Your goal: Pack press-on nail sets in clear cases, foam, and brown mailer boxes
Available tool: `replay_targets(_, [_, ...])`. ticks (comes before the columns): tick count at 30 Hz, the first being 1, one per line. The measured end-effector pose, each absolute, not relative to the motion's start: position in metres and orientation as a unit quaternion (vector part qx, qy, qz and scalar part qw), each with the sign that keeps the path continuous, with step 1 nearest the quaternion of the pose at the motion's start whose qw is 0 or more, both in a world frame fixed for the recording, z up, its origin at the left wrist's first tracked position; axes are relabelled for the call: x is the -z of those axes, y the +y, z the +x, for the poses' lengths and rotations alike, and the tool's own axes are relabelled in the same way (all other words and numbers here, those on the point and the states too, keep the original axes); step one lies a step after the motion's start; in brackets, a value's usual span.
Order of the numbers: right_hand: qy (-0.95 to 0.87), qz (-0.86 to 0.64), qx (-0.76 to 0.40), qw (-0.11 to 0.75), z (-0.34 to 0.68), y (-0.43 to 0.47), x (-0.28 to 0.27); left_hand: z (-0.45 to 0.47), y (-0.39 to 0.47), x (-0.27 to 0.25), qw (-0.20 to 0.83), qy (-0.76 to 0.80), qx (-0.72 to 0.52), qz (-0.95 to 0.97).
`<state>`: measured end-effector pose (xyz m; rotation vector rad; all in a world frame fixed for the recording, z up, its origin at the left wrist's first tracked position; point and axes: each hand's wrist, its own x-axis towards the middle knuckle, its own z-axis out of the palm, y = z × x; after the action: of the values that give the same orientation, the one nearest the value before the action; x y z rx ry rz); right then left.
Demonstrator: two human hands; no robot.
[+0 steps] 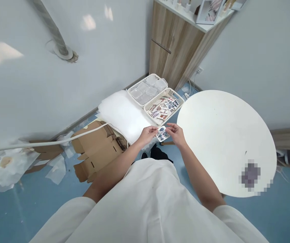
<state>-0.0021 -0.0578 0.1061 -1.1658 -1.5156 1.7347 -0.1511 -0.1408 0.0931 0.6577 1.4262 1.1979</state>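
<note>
L hand (148, 134) & R hand (177, 134), patterned card (162, 135) btwn

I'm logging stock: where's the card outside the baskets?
Just right of centre in the head view, the card is in the left hand, the right hand touching its edge, below the basket of cards.

bright | glare on left wall (114, 54) | table (223, 135) partly pixelated | edges stretched

The card (162, 134) is between the left hand (148, 135) and the right hand (176, 134). Beyond them, a basket (172, 113) holds more cards (163, 108); a second basket (135, 99), with boxes (145, 91) in it, sits behind-left. Right stands the table (223, 135); left, cardboard (98, 152); behind, the cabinet (176, 40).
</note>
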Motion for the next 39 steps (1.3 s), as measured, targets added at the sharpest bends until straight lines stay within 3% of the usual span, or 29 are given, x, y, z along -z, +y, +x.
replay_targets(11, [-0.469, -0.492, -0.614, 0.401, 0.065, -0.09, -0.121, -0.093, -0.148, -0.104, 0.687, 0.491, -0.472, 0.254])
replay_targets(18, [-0.4, -0.513, -0.622, 0.437, 0.128, -0.101, -0.111, -0.047, -0.123, -0.101, 0.733, 0.458, -0.436, 0.249])
replay_targets(26, [-0.504, -0.507, -0.562, 0.416, 0.191, -0.103, -0.096, 0.009, -0.098, -0.096, 0.73, 0.486, -0.395, 0.275])
replay_targets(33, [-0.691, -0.476, -0.432, 0.331, 0.226, -0.09, -0.076, 0.036, -0.086, -0.087, 0.699, 0.548, -0.342, 0.306])
replay_targets(39, [-0.709, -0.475, -0.39, 0.346, 0.241, -0.09, -0.053, 0.056, -0.083, -0.074, 0.64, 0.589, -0.333, 0.365])
